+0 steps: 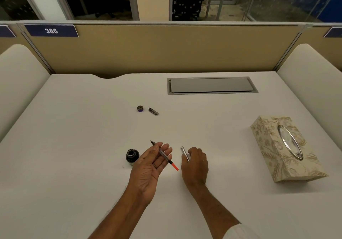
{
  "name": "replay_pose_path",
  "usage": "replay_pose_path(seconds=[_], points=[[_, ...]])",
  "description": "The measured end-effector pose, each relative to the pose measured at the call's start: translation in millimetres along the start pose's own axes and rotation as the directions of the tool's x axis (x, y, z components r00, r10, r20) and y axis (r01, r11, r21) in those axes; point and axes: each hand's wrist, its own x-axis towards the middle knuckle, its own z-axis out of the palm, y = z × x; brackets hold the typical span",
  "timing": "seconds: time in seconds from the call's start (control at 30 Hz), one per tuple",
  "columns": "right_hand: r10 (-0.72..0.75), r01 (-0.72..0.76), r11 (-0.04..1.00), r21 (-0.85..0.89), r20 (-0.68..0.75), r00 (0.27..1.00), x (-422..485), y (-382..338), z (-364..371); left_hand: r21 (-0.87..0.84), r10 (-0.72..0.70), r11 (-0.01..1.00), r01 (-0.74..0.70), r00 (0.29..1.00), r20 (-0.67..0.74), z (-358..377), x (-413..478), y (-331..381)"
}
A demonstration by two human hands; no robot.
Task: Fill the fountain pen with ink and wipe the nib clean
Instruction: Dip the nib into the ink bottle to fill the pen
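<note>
Both bare forearms reach forward, hands close together.
The left hand [151,166] lies palm up, fingers loosely straight, with the pen section [164,156] across them. The right hand [195,164] is palm down, fingers curled round the silver barrel [184,150].

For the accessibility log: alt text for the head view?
The left hand cradles a nib section with orange-tipped converter palm-up; right hand grips a silver pen part. Open ink bottle stands left of them, tissue box at right on the desk.
</note>
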Motion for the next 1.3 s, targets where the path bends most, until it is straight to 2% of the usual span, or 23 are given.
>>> replay_pose_path(seconds=[1.3], points=[[-0.045, 0.053, 0.994, -0.092, 0.087, 0.995, 2, 0, -3, -0.027, 0.002, 1.000, -0.002, 1.000, -0.006, -11, -14, 4]])
